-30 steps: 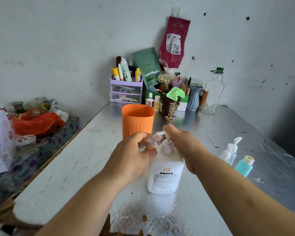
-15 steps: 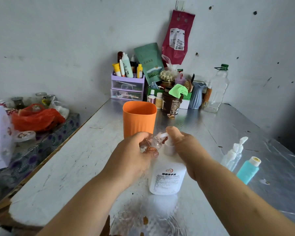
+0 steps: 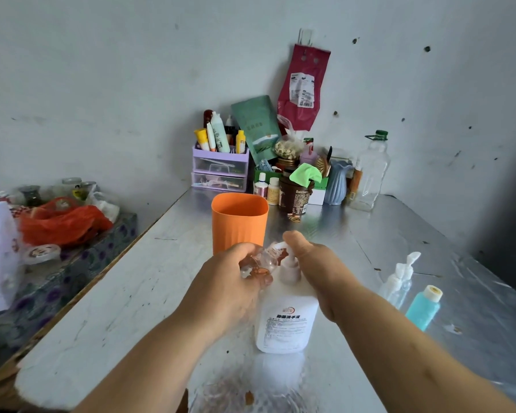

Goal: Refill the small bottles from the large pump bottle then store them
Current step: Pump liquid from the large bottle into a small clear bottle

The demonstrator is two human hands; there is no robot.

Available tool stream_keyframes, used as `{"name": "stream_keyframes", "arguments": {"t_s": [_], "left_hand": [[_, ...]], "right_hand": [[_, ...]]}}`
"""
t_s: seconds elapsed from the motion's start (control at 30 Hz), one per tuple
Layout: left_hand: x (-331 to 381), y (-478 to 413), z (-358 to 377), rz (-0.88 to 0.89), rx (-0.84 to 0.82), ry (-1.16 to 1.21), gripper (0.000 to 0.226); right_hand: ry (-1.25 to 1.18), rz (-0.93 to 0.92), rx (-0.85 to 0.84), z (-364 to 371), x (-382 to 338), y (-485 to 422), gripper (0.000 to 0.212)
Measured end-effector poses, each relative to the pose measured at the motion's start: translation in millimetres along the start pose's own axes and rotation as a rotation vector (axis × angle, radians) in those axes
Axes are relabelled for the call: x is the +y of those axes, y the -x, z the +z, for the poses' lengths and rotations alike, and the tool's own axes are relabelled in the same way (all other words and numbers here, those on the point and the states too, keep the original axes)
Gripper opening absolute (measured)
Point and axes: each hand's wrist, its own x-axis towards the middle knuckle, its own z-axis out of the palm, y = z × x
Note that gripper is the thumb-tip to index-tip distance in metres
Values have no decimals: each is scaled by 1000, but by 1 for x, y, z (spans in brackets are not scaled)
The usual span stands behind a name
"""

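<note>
1. Currently the left hand (image 3: 221,290) grips a small clear bottle (image 3: 261,262). The grip is closed round the bottle's body, and the bottle is tilted with its mouth at the spout of the large pump bottle (image 3: 286,320).
2. The right hand (image 3: 319,269) has its grip set about the pump top, with the thumb (image 3: 295,242) laid across the pump head. The remaining fingers are hidden behind the neck.
3. The large pump bottle stands upright on the desk (image 3: 131,293), toward the near edge and about midway along it. An orange cup (image 3: 239,225) stands just behind it.
4. Change over the last second is negligible. Both hands keep the same hold and the small bottle's mouth stays at the spout; only the view has shifted slightly. Whether the pump head has travelled cannot be told.
5. Judgement: the filling of this bottle is under way, not finished. Its fill level cannot be read, as the hand covers most of it.
6. Outstanding: a clear bottle with a white cap (image 3: 398,281) and a teal bottle (image 3: 422,308) stand toward the right edge, well apart from both hands. Storing appears not yet begun.
7. Risk: if the tilted mouth slips off the spout, the next stroke could land on the desk.
</note>
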Motion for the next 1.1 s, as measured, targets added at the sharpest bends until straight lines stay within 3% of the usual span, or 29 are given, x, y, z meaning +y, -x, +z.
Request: {"name": "stream_keyframes", "arguments": {"t_s": [0.47,0.8,1.1], "left_hand": [[-9,-2,1,15,-11,-26,37],[-1,1,-2,-5,1,1,30],[-1,-1,0,-11,-3,7,36]], "right_hand": [[-68,-58,-4,4,7,4,27],[71,-18,35,1,-12,12,24],[20,11,18,3,-9,11,25]]}}
